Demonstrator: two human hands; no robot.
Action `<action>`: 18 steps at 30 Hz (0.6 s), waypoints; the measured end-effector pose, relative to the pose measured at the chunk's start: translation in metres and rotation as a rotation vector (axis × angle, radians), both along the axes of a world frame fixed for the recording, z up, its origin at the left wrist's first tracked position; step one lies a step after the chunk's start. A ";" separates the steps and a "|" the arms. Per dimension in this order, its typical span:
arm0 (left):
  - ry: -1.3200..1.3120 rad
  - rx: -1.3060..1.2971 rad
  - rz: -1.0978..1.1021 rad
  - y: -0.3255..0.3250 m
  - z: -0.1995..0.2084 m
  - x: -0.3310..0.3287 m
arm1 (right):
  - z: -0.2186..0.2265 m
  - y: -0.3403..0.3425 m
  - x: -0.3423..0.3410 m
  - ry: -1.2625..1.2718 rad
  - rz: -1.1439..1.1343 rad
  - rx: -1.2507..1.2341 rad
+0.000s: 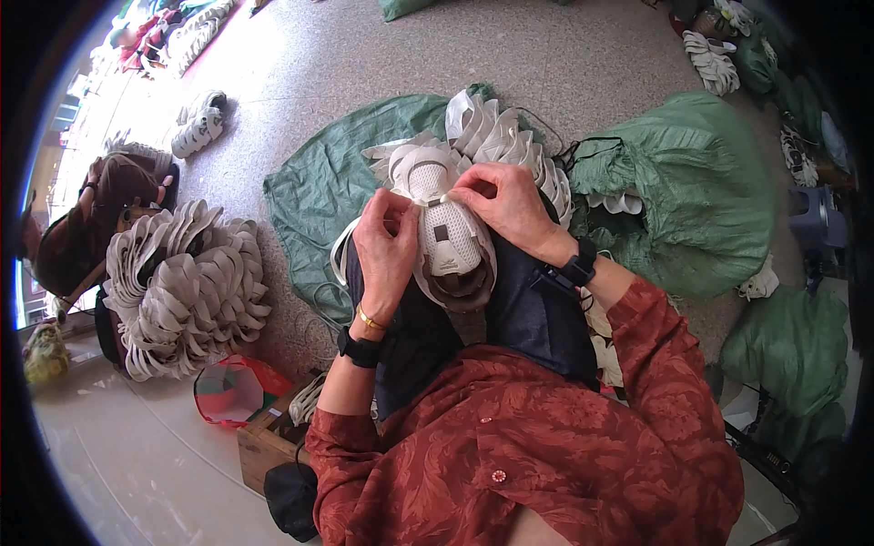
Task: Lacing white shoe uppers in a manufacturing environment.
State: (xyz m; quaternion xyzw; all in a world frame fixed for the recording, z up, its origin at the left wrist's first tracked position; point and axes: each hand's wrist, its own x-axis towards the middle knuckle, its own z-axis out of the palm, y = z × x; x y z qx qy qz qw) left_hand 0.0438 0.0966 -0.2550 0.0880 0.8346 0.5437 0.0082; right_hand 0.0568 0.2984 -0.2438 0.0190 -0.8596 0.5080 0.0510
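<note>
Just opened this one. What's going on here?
A person in a red patterned shirt has both hands at a whitish shoe upper between their legs. The left hand and right hand bring their fingertips to its midsection; exactly what they pinch is too small to tell. More pale uppers are bundled to the left; a green sack stands at right.

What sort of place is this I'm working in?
Probably a small shoe-making workshop: there's a white shoe upper before you, a bundled heap of pale shoe pieces, and a bulging green sack.
</note>
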 end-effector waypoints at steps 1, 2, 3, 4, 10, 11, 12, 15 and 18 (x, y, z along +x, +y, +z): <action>0.007 -0.011 0.002 0.000 0.002 0.000 | 0.004 0.000 0.001 -0.008 0.020 0.023; 0.014 -0.022 0.004 0.001 0.003 0.001 | 0.008 0.002 0.003 -0.028 0.055 0.031; 0.021 -0.031 0.006 0.002 0.005 0.002 | 0.012 0.004 0.005 -0.047 0.092 0.043; 0.017 -0.028 0.008 0.003 0.006 0.003 | 0.014 0.006 0.007 -0.066 0.128 0.055; 0.033 -0.133 -0.005 0.014 0.015 0.003 | 0.023 0.006 0.010 -0.115 0.210 0.223; 0.059 -0.158 -0.004 0.017 0.015 0.003 | 0.024 0.005 0.010 -0.114 0.211 0.236; 0.085 -0.182 -0.003 0.020 0.014 0.002 | 0.024 0.005 0.009 -0.113 0.210 0.249; 0.089 -0.235 -0.016 0.024 0.013 0.002 | 0.018 0.001 0.005 -0.045 0.213 0.332; 0.115 -0.242 -0.014 0.026 0.008 0.002 | 0.005 -0.009 0.005 0.130 0.187 0.432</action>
